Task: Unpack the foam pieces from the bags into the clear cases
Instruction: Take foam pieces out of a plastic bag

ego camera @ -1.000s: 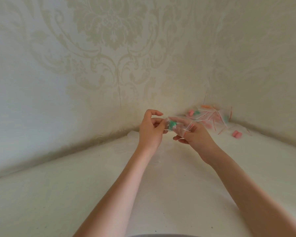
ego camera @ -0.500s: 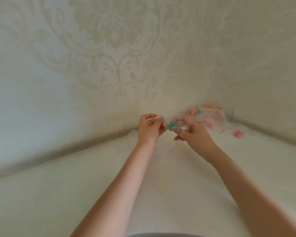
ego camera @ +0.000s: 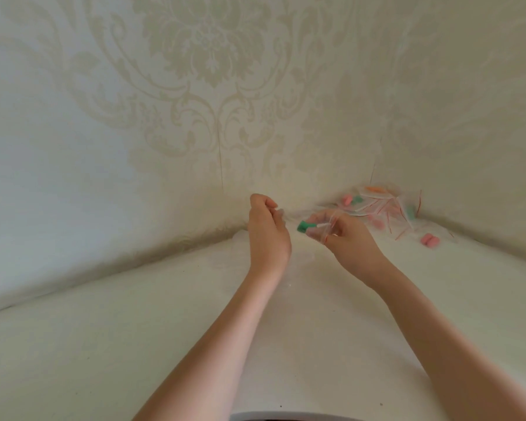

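Note:
My right hand [ego camera: 346, 238] pinches a small clear bag [ego camera: 324, 229] above the white table. A green foam piece [ego camera: 302, 226] sticks out of the bag's left end. My left hand [ego camera: 268, 232] hovers just left of it with its fingers curled. A small clear thing, apparently a clear case [ego camera: 280, 211], glints at its fingertips, though its shape is hard to make out. A narrow gap separates the two hands.
A pile of clear bags with red seal strips [ego camera: 383, 205], holding pink, green and orange foam pieces, lies in the far right corner. Two loose pink foam pieces [ego camera: 430, 240] lie right of it. Patterned walls enclose the table [ego camera: 164, 329] at the back and right.
The hands have drawn apart. The green foam piece now pokes out of the bag's end in my right hand, and my left hand has let go of the bag.

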A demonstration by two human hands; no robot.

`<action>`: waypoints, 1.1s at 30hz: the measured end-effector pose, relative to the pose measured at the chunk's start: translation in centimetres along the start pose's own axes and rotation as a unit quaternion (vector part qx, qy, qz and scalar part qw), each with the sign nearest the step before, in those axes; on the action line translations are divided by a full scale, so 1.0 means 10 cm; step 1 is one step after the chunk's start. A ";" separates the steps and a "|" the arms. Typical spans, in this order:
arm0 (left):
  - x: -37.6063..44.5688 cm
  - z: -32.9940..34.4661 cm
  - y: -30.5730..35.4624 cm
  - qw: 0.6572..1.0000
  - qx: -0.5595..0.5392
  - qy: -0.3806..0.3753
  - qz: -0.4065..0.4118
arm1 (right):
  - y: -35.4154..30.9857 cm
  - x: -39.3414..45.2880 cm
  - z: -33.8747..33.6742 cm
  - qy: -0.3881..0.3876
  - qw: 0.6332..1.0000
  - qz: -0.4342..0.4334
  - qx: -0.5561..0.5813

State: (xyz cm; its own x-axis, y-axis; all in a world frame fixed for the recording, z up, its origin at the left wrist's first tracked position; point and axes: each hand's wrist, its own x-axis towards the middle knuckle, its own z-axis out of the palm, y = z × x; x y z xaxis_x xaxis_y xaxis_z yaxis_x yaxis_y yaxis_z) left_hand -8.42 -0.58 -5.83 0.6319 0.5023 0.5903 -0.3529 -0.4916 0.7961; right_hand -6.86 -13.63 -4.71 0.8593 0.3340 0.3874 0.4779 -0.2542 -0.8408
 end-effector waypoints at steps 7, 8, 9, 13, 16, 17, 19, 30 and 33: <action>0.15 -0.31 -0.03 0.985 0.103 0.137 0.032 | -0.13 -0.03 -0.04 0.082 0.987 -0.031 0.136; 0.16 -0.39 -0.05 0.980 0.123 0.147 0.044 | -0.10 -0.02 -0.04 0.089 0.982 -0.018 0.163; 0.15 -0.46 -0.05 0.979 0.136 0.148 0.045 | -0.08 -0.03 -0.02 0.086 0.981 -0.004 0.176; 0.12 -0.81 -0.07 0.975 0.201 0.093 0.012 | 0.09 -0.04 0.09 0.028 0.990 0.036 0.134; 0.08 -1.25 -0.18 0.966 0.243 0.090 0.003 | 0.17 -0.01 0.12 -0.005 0.994 0.048 0.103; 0.04 -1.43 -0.23 0.963 0.250 0.100 -0.013 | 0.18 -0.01 0.13 -0.005 0.995 0.044 0.087; -0.03 -1.76 -0.33 0.958 0.258 0.116 -0.053 | 0.20 0.00 0.15 0.011 0.999 0.032 0.037; -0.32 -2.56 -0.54 0.870 0.462 0.088 -0.147 | 0.23 -0.13 0.27 -0.025 0.994 0.020 -0.104; -0.34 -2.50 -0.54 0.838 0.512 0.087 -0.168 | 0.24 -0.16 0.27 -0.037 0.986 -0.006 -0.163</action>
State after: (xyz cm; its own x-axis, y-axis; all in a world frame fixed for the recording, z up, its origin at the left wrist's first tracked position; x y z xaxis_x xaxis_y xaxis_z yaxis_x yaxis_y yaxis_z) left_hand -25.95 18.16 -8.81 0.4349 0.7870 0.4377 0.6586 -0.6094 0.4414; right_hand -7.59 -12.37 -8.36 0.8438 0.4002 0.3576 0.5308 -0.5241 -0.6660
